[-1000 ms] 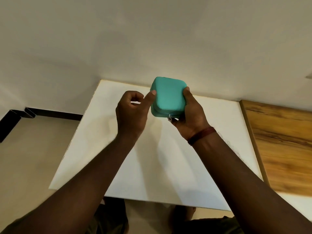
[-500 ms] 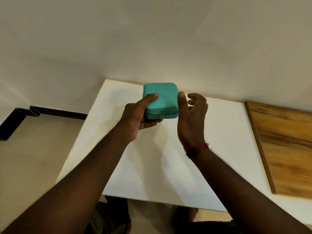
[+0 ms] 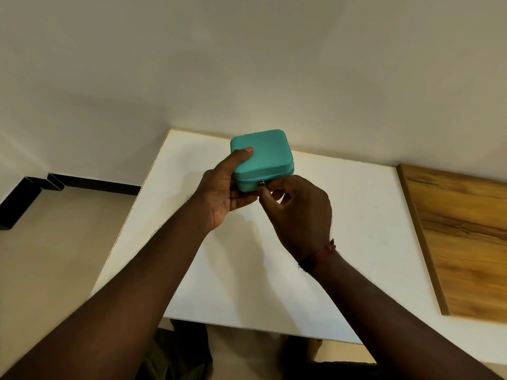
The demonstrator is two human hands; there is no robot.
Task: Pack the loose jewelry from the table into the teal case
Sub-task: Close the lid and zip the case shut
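The teal case [image 3: 267, 154] is a small square zipped box, held closed and level above the far part of the white table [image 3: 247, 270]. My left hand [image 3: 222, 193] grips it from the left, thumb on the lid and fingers underneath. My right hand [image 3: 299, 212] is at the case's front, thumb and finger pinched on the small metal zipper pull [image 3: 262, 183]. No loose jewelry shows anywhere on the table.
A wooden board [image 3: 463, 242] lies along the table's right side. The wall [image 3: 247, 64] stands right behind the table. On the left there is floor with a black baseboard [image 3: 90, 183]. My knees show below the near edge.
The case passed from my right hand into my left and was turned level. My right hand let go, came round to the front and pinched the zipper pull.
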